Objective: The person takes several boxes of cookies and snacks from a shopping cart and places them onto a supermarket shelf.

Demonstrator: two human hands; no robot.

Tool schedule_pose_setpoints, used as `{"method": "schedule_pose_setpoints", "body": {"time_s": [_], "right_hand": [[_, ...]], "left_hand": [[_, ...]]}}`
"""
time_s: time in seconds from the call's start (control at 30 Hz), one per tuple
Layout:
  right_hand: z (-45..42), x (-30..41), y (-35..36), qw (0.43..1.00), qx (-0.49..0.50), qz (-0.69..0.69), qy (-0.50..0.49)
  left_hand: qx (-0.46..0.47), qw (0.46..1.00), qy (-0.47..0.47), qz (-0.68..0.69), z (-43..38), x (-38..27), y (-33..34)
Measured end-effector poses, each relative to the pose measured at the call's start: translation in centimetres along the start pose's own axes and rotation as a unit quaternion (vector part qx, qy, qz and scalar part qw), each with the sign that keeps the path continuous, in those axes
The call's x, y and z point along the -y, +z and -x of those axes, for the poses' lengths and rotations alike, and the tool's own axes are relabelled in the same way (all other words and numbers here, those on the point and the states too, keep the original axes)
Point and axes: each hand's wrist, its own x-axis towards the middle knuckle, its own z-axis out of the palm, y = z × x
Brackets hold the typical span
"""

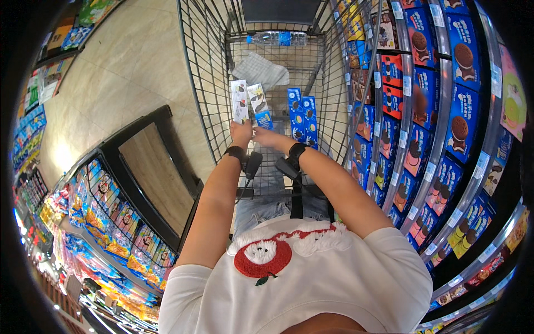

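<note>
My left hand [241, 132] grips the near end of a slim white cookie box [239, 99] inside a wire shopping cart [204, 83]. Right beside it, my right hand [269, 138] has its fingers at the lower end of a white-and-blue cookie box [259, 105]; whether they close on it is hidden. Two slim blue cookie boxes [295, 112] are side by side to the right of my hands. Farther up the basket are a crumpled grey cloth [260, 70] and a clear plastic bottle [271, 39] with a blue cap, lying on its side.
Shelves of boxed cookies [461, 121] with price tags line the right side, close to the cart. At left stands a black-framed display [152, 167] with bagged snacks [112, 200] behind it. Pale tiled floor [137, 54] runs between the cart and another display at upper left.
</note>
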Motion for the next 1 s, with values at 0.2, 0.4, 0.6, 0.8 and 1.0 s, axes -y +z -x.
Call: {"method": "schedule_pose_setpoints", "body": {"time_s": [0.2,0.4,0.6,0.8,1.0], "right_hand": [[-1.8,-1.0,1.0,0.995,-0.079,0.020,0.065],[-1.8,-1.4,0.8,0.984,-0.123,-0.121,-0.037],[-0.7,-0.4,0.2,0.985,-0.066,-0.159,-0.030],[1.8,0.0,0.7,0.966,-0.131,-0.189,-0.116],[5.5,2.1,1.3,0.972,-0.166,-0.065,-0.153]], "left_hand": [[-0.030,0.999,0.010,0.039,0.7,0.3,1.2],[0.095,0.977,-0.002,0.191,0.3,2.5,2.1],[0.141,0.950,-0.024,0.277,1.7,2.0,2.1],[0.062,0.982,0.062,0.168,5.7,1.8,0.8],[0.013,0.969,0.124,0.214,9.5,0.2,-2.0]]}}
